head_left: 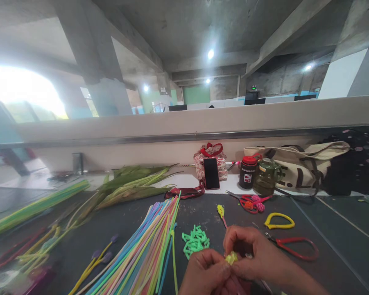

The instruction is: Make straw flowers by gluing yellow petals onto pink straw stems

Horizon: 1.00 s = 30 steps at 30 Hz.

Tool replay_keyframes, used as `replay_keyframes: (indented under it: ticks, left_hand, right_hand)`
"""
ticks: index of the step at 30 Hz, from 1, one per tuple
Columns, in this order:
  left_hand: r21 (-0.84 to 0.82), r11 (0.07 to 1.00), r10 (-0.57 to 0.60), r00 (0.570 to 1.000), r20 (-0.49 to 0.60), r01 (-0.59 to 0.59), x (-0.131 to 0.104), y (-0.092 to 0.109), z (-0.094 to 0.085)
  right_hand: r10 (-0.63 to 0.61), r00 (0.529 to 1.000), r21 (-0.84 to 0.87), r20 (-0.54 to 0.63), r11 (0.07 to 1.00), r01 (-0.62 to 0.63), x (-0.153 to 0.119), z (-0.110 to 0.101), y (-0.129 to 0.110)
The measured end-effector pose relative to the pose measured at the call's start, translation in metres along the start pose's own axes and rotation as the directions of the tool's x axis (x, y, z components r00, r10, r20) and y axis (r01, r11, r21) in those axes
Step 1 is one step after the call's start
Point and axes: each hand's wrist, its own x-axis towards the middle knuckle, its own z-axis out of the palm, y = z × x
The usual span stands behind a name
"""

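Near the bottom edge, right of centre, my left hand [206, 270] and my right hand [258, 256] meet around a small pale yellow piece [231, 257], each pinching it with closed fingers. Something pinkish hangs below it, mostly hidden by the hands. Just left of the hands lies a pile of short green pieces [195, 241]. Behind them is a small yellow bud on a pink stem [221, 211]. A large fan of long pastel strips [141, 250] is spread on the dark table, left of my left hand.
Right of the hands lie red-handled pliers [297, 247], a yellow-handled tool [279, 221] and red scissors [248, 203]. At the back stand a phone [211, 173], a black bottle [247, 172], a green jug [265, 177] and a canvas bag [304, 166]. Green leaves [132, 182] lie back left.
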Motion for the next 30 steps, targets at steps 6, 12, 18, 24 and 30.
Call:
replay_keyframes:
  ticks: [6, 12, 18, 24, 30]
  left_hand:
    - [-0.106, 0.993, 0.048, 0.998, 0.038, -0.044, 0.002, 0.001, 0.004]
    - [-0.222, 0.962, 0.152, 0.987, -0.061, -0.162, 0.001, 0.003, 0.005]
    - [-0.149, 0.975, 0.148, 0.982, -0.118, -0.165, -0.003, 0.008, 0.007]
    - [-0.111, 0.985, 0.118, 0.981, -0.154, -0.135, -0.006, 0.015, 0.008]
    - [-0.297, 0.934, 0.109, 0.949, -0.297, -0.2, -0.018, 0.03, 0.013]
  right_hand:
    - [0.02, 0.999, 0.098, 0.047, 0.995, -0.024, 0.002, -0.003, 0.01]
    - [-0.03, 0.999, 0.283, -0.026, 0.959, 0.036, 0.009, 0.003, 0.027]
    - [-0.028, 0.997, 0.356, -0.067, 0.933, 0.05, 0.009, 0.013, 0.021]
    - [0.017, 0.997, 0.312, -0.08, 0.95, 0.009, 0.007, 0.014, 0.017]
    - [0.176, 0.972, 0.226, -0.155, 0.964, -0.138, -0.005, 0.003, 0.02]
